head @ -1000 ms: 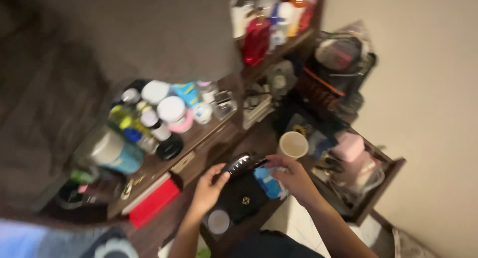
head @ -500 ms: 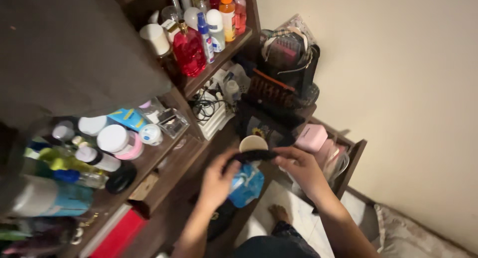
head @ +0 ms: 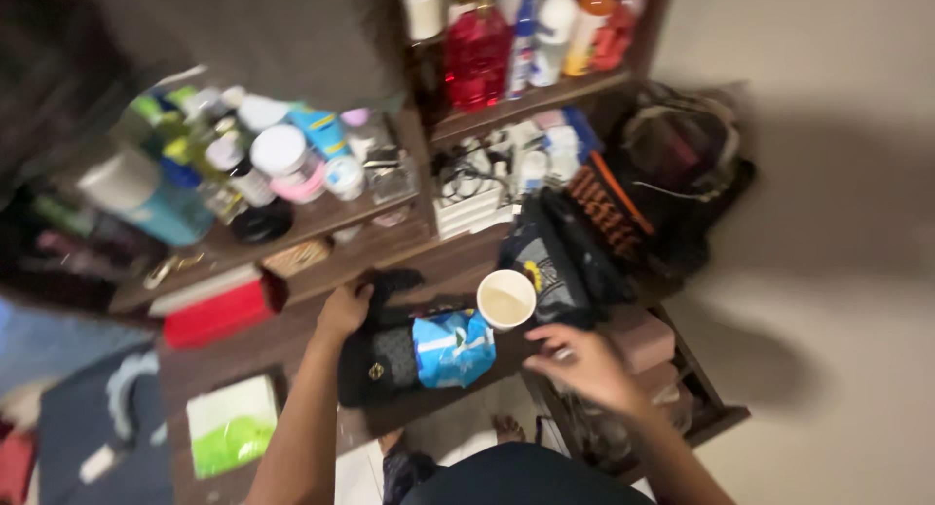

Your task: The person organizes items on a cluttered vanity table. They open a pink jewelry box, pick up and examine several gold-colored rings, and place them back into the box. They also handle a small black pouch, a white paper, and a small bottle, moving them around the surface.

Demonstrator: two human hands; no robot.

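Your left hand, left of centre in the frame, has its fingers curled around a dark object on the upper edge of the black pouch; blur hides how tightly they close. Your right hand, right of centre, hangs with fingers loosely spread and slightly bent, holding nothing, just beside the lower right of the paper cup.

The black pouch lies at frame centre on the dark wooden desk, with a blue packet resting on its right part. The paper cup stands upright, just above and right of that packet.

Outward: a green and white box lies at lower left, a red box sits above it, and jars and bottles crowd the shelf at upper left. A red bottle stands top centre.
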